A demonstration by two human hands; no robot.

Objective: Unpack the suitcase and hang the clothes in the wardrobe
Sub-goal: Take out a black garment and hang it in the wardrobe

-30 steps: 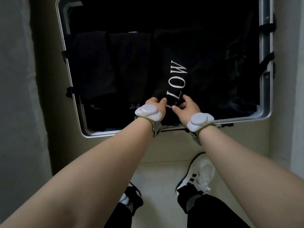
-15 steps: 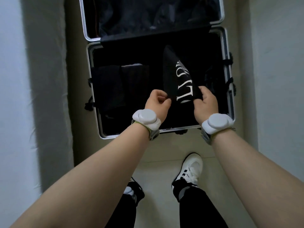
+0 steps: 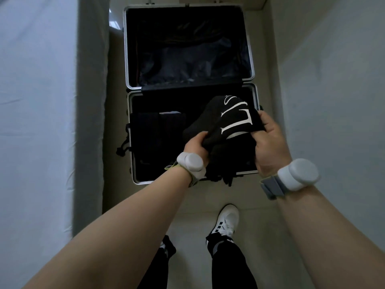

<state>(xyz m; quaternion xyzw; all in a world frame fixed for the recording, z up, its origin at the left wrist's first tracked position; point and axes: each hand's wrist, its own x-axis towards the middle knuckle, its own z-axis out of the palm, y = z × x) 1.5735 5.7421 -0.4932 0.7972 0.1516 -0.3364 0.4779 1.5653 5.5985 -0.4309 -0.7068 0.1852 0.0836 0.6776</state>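
An open silver-framed suitcase [image 3: 130, 142] lies flat on the floor ahead of my feet. I hold a black garment with white lettering [image 3: 227, 119] bunched above the suitcase's near right part. My left hand [image 3: 196, 146] grips its lower left fold. My right hand [image 3: 268, 140] grips its right edge. Dark folded clothes [image 3: 160, 134] lie in the near half at the left. The far half [image 3: 187, 59] shows dark lining.
Pale bedding or wall surfaces [image 3: 41, 101] flank the narrow floor strip on the left and right [image 3: 333, 90]. My white shoe [image 3: 226, 222] stands on the floor just short of the suitcase. No wardrobe is in view.
Both hands have lifted the lettered black garment up out of the suitcase and pulled it toward me. The view has risen, so the whole suitcase shows.
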